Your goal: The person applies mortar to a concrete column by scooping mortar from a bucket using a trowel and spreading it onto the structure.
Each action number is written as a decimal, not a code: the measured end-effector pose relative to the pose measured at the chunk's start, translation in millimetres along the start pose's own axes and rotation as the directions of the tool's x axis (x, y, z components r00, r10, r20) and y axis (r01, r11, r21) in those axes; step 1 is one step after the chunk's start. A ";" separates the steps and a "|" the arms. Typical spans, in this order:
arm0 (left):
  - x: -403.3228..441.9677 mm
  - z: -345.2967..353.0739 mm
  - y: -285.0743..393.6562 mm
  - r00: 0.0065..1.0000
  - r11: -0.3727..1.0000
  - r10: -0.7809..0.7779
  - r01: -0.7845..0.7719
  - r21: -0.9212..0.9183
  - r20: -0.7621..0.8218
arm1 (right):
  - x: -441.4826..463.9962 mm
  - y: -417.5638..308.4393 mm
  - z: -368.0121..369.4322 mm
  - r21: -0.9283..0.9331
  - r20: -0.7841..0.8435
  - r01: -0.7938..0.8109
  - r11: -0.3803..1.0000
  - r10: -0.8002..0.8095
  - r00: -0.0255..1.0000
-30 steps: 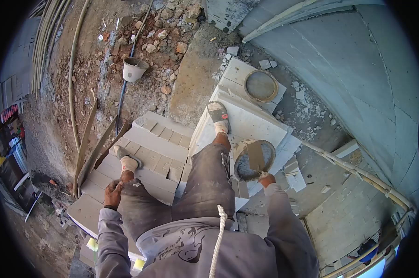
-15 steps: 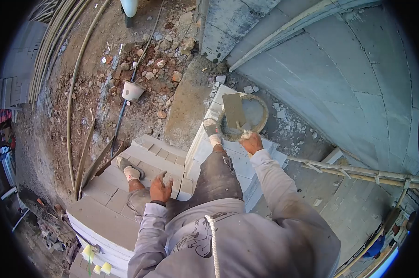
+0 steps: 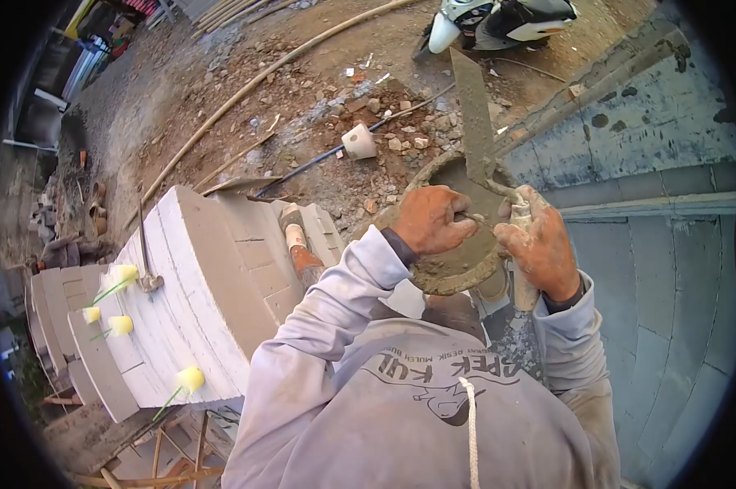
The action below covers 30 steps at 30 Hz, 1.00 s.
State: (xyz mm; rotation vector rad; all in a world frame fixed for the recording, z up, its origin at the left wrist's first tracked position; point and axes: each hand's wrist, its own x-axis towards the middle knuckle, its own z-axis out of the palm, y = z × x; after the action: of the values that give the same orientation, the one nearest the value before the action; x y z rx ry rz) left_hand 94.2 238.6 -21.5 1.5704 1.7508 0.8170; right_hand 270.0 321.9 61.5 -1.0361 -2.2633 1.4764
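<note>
Grey mortar [image 3: 472, 254] lies in the bucket [image 3: 453, 285] under my nearer left grip [image 3: 437, 220], curled, whether round anything I cannot tell. At the bucket's right edge, my right grip [image 3: 542, 244] clamps the trowel [image 3: 472, 122], long blade pointing forward past the far rim.

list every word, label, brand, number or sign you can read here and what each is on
"PEK KUL": large letters on the sweatshirt; the ends are unclear.
"RESIK MULEH": smaller letters on the same chest; the rest is unclear.
No lettering is readable on the scooter.
</note>
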 end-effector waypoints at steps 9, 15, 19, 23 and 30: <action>-140.0 -95.1 6.5 0.852 0.873 -0.394 0.232 -0.428 -0.343 | 62.5 -126.6 90.6 -0.137 0.308 0.804 0.578 -0.747 0.589; -208.0 -92.6 5.5 0.595 0.825 -0.512 0.141 -0.547 -0.619 | 74.7 -185.1 175.5 -0.021 0.611 0.762 0.648 -0.594 0.522; -229.1 -79.9 8.9 0.463 0.907 -0.421 0.231 -0.352 -0.780 | 67.1 -196.5 212.7 -0.018 0.726 0.760 0.649 -0.514 0.456; -252.8 -60.6 13.2 0.343 0.721 -0.685 0.188 -0.667 -0.643 | 68.5 -190.7 243.9 0.079 0.771 0.836 0.543 -0.565 0.294; -269.0 -41.7 6.7 0.166 0.593 -0.786 -0.070 -0.802 -0.595 | 116.9 -193.3 150.0 -0.180 0.529 0.879 0.442 -0.710 0.465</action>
State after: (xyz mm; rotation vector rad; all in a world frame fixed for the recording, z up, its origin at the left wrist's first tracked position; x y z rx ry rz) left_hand 86.7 -29.8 23.8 -0.2221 1.9876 2.0917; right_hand 21.0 250.8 142.1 0.4358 -2.7725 0.7516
